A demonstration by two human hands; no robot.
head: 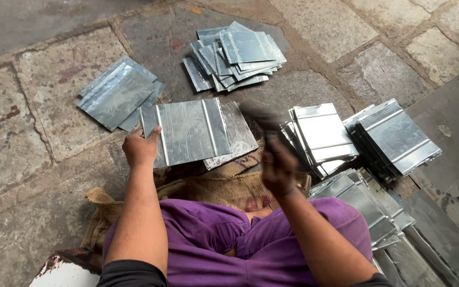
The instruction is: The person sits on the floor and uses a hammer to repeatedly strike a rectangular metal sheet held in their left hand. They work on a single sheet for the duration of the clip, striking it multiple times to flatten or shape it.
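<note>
My left hand (140,149) grips the ribbed metal sheet (189,130) steady; my right hand (277,167) is blurred, so I cannot tell its grip

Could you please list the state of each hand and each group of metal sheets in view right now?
Left hand: gripping the left edge of the ribbed metal sheet, which lies flat.
Right hand: raised, motion-blurred, holding something dark that is too blurred to name.
Far pile of sheets: loosely fanned on the stone floor.
Left pile of sheets: small, slightly offset.
Right stacks of sheets: stacked, tilted.
Burlap sack: spread beneath the person.
</note>
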